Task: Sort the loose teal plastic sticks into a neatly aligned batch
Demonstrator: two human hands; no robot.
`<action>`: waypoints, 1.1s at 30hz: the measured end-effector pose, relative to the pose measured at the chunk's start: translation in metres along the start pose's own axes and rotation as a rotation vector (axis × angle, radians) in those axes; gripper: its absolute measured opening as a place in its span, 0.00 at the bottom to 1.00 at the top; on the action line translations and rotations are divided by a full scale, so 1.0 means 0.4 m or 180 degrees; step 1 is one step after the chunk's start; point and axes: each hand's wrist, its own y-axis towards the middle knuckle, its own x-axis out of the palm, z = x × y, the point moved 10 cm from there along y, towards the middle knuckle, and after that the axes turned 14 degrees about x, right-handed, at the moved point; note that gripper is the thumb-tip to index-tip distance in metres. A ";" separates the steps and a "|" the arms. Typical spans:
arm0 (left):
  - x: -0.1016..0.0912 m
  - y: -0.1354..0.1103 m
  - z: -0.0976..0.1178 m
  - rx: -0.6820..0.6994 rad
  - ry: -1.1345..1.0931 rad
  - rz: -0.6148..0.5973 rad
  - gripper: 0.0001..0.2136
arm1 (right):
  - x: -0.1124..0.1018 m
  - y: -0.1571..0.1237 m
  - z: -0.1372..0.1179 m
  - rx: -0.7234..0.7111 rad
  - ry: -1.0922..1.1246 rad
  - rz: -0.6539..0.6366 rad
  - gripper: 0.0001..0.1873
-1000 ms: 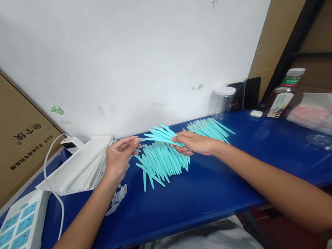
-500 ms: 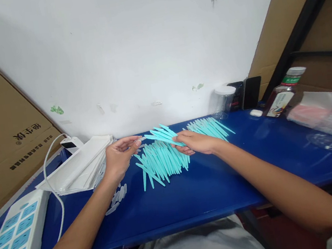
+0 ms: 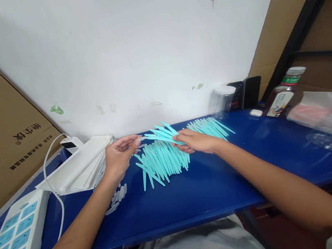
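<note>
My right hand (image 3: 191,140) is closed round a fanned bunch of slim turquoise plastic sticks (image 3: 162,133), their tips pointing left and up. My left hand (image 3: 122,152) pinches a small translucent plastic cap (image 3: 141,138) between thumb and fingers, at the tip of one stick in the bunch. Whether the cap is on that tip, I cannot tell. Under the hands lies a pile of similar turquoise sticks (image 3: 163,160) on the blue table. Behind my right hand is a second row of turquoise sticks (image 3: 208,127). Loose translucent caps (image 3: 119,197) lie beside my left forearm.
The blue table (image 3: 177,205) meets a white wall. White paper-like sheets (image 3: 79,167), a power strip (image 3: 17,236) and a white cable (image 3: 60,201) are at left. At right stand a clear jar (image 3: 224,102), dark phones (image 3: 251,92), a bottle (image 3: 283,93) and a bag (image 3: 319,113).
The bunch in my right hand has fanned slightly, and its upper sticks have moved a little up and right. My left hand has barely moved.
</note>
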 end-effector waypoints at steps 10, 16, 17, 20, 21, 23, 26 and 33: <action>-0.003 -0.002 -0.003 -0.0052 -0.0008 0.0046 0.20 | -0.004 0.000 -0.008 -0.0067 -0.0020 0.0062 0.14; 0.000 -0.002 -0.003 -0.0089 0.0003 -0.0010 0.21 | -0.002 0.000 -0.008 -0.0113 -0.0092 0.0031 0.14; 0.002 -0.003 -0.002 -0.0099 0.0012 -0.0039 0.20 | -0.003 0.000 -0.007 -0.0120 -0.0094 0.0033 0.14; 0.005 -0.004 0.000 -0.0102 0.0049 -0.0073 0.19 | -0.005 0.003 -0.005 -0.0145 -0.0071 0.0037 0.14; 0.004 -0.004 0.001 -0.0090 0.0064 -0.0059 0.19 | -0.006 0.004 -0.004 -0.0146 -0.0065 0.0040 0.14; 0.001 -0.003 0.004 -0.0061 0.0101 -0.0016 0.20 | -0.009 0.007 -0.001 -0.0135 -0.0058 0.0060 0.14; 0.000 -0.003 0.007 -0.0023 0.0169 0.0010 0.20 | -0.014 0.010 0.002 -0.0112 -0.0038 0.0100 0.14; 0.006 -0.004 0.007 -0.0042 0.0206 -0.0071 0.19 | -0.007 0.001 -0.010 -0.0165 -0.0143 0.0085 0.14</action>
